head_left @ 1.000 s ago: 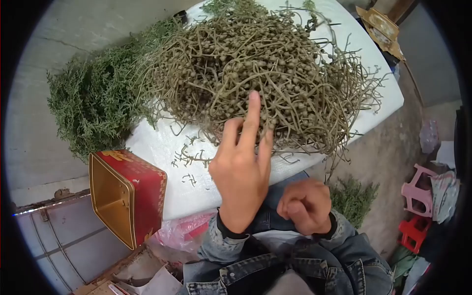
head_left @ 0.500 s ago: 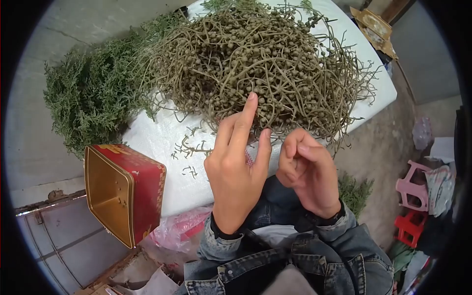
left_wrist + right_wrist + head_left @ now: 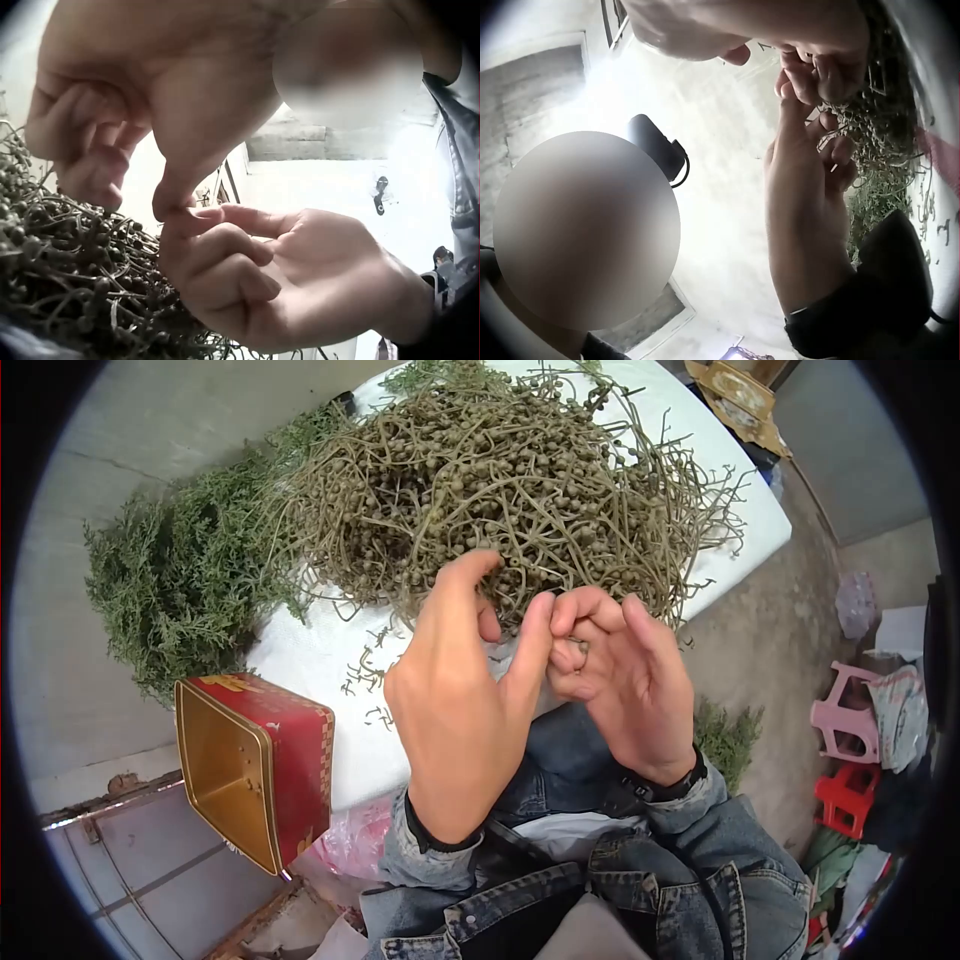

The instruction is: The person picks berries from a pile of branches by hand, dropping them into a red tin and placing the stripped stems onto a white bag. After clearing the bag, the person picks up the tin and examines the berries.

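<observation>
In the head view my left hand (image 3: 450, 690) is raised before a big pile of brown, knobbly stalks bearing small round fruits (image 3: 520, 490). Its index finger curves over and its thumb reaches straight across to the right fingertips. Palm up, my right hand (image 3: 640, 700) has its fingers curled and its thumb raised. A small greenish round bit (image 3: 579, 647) shows among these fingers; I cannot tell whether it is a fruit from the pile. Seen from the left wrist, the left thumb (image 3: 169, 199) meets the right index fingertip above the pile's edge.
On the left a red tin (image 3: 300, 760) lies tipped, with a few small round bits inside its golden interior. Green leafy sprigs (image 3: 170, 580) stand at the left. Broken stalk pieces (image 3: 365, 660) lie on the white covering (image 3: 370, 760). Pink (image 3: 845, 715) and red stools (image 3: 848, 800) are at right.
My right hand has risen from near my lap and turned palm up. The left hand has drawn back from the pile, bent its index finger and brought its thumb against the right fingertips.
</observation>
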Demonstrator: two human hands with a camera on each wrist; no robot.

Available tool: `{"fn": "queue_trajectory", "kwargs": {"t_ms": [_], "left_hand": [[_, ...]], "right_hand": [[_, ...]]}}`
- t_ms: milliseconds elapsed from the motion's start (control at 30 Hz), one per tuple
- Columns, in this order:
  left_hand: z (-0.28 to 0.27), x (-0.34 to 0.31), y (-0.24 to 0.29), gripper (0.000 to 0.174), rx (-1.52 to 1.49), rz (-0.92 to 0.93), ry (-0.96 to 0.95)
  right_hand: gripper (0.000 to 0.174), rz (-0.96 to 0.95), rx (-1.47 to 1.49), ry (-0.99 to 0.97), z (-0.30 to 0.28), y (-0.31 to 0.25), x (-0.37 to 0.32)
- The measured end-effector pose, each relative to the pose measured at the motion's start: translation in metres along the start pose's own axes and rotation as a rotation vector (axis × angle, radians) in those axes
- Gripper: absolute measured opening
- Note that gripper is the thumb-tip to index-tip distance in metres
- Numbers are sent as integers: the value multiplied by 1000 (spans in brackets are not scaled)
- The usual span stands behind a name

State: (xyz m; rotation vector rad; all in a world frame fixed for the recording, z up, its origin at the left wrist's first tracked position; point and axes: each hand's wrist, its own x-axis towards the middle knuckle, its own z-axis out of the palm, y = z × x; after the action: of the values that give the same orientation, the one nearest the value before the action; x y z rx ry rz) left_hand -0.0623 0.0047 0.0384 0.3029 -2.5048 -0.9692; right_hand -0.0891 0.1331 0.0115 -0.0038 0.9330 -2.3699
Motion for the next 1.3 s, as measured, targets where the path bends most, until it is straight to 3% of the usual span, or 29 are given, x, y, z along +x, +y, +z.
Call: {"fn": "queue_trajectory", "kwargs": {"t_ms": [67, 167, 333, 433, 567, 733, 867, 967, 1300], "left_hand": [[4, 9, 1, 24, 35, 23, 24], [10, 16, 6, 23, 342, 74, -40], [15, 20, 3, 23, 532, 143, -74], [10, 16, -1, 19, 333, 219, -57], [4, 13, 0, 17, 244, 160, -95], [4, 11, -8, 16, 371, 197, -131], [7, 3, -9, 13, 156, 206, -134], [13, -6, -7, 16, -111, 40, -32], [18, -36, -4, 18, -227, -122, -111]], "right_hand": [[35, -6, 6, -12, -4, -2, 3], [30, 75, -167, -109, -17, -7, 0], [24, 101, -175, -93, -24, -9, 2], [18, 57, -194, -71, -23, -13, 5], [14, 69, -144, -140, -21, -11, 11], [12, 41, -173, -170, -23, -7, 14], [14, 11, -250, -103, -19, -4, 16], [20, 34, -302, -97, -22, -2, 24], [19, -73, -506, 9, -19, 10, 37]]}}
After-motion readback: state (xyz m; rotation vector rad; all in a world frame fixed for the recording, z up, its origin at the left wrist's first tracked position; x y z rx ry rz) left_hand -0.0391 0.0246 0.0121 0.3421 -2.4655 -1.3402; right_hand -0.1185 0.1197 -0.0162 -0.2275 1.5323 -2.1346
